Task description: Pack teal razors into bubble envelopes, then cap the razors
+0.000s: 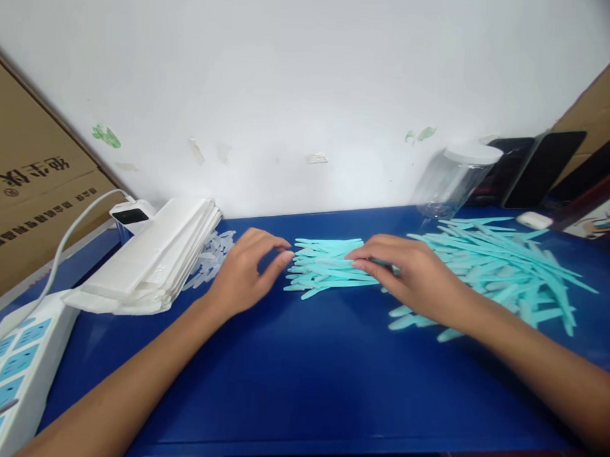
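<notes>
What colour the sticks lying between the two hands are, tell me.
Light turquoise; the sticks show best in the head view.

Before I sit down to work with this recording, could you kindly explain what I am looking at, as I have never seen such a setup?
Certainly. There is no machine here: a person works with two bare hands, and this single picture comes from a camera worn on the head, looking forward and down.

On the blue table lie a small bundle of turquoise strips in the middle and a larger turquoise heap to the right. On the left are white packets, small translucent pieces and a power strip. A clear jar stands at the back right.

The left hand, thumb and forefinger apart, is at the bundle's left end. The right hand has its fingertips at the bundle's other side; whether they grip a strip is unclear.
</notes>
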`<state>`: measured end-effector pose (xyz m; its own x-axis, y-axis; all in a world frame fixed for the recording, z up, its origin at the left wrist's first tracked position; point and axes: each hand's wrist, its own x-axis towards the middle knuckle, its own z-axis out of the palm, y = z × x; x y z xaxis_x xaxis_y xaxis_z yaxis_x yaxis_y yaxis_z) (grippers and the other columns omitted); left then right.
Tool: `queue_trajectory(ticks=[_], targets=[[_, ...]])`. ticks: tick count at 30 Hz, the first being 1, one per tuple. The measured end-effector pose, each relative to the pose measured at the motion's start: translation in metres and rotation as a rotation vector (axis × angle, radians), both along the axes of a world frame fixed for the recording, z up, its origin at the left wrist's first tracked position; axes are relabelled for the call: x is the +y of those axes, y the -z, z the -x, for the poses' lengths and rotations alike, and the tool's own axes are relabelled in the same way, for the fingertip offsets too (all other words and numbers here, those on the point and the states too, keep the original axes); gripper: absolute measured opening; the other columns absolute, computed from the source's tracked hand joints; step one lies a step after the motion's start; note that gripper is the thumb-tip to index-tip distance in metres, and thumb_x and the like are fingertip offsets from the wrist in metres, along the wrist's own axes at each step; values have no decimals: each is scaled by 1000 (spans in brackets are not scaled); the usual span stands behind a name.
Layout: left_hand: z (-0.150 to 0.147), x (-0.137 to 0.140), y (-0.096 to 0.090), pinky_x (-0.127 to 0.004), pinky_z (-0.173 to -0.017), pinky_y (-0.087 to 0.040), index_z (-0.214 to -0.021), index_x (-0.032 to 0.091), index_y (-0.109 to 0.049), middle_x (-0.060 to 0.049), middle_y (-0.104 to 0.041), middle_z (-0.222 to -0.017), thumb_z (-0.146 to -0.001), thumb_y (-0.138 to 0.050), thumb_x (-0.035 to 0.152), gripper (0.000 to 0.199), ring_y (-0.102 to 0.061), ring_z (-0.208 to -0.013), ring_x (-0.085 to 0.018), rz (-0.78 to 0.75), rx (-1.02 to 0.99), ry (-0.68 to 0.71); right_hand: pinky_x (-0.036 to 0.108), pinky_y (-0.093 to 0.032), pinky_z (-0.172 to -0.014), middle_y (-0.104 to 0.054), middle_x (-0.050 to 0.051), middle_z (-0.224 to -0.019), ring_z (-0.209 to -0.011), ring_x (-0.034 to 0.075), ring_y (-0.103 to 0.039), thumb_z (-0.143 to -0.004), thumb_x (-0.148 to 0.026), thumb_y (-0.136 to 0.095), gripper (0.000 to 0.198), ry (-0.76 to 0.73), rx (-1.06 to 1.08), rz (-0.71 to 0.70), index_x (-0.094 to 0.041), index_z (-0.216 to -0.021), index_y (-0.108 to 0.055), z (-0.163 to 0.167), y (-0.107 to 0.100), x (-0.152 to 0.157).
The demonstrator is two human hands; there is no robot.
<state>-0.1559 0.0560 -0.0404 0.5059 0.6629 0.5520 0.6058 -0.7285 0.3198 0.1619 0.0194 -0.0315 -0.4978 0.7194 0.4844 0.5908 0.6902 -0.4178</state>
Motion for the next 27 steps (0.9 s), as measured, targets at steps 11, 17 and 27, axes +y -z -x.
queue_trajectory(ticks=[11, 17, 27], targets=[[-18, -22, -4, -38, -79, -48, -91, 22, -66, -4, -68, -83, -112, -55, 30, 25, -60, -81, -20, 121, -38, 187, 38, -57, -80, -81, 8, -100, -90, 24, -72, -110, -32, -58, 22, -17, 50, 93, -24, -108, -79, 7, 5, -2], [22, 6, -19, -44, -76, -45, -74, 24, -52, -7, -58, -78, -108, -43, 30, 36, -55, -80, -27, -80, 348, -130, 49, -58, -97, -81, 11, -119, -116, 31, -69, -109, -32, -60, 24, -1, 17, -5, -26, -122, -79, -5, 16, 20], [52, 30, -13, -47, -76, -50, -75, 23, -66, -13, -68, -83, -92, -59, 31, 21, -64, -90, -35, -98, 674, -519, 40, -48, -65, -81, 16, -78, -69, 25, -71, -90, -36, -82, 24, 495, -303, 116, -15, -80, -85, -145, -18, 67]])
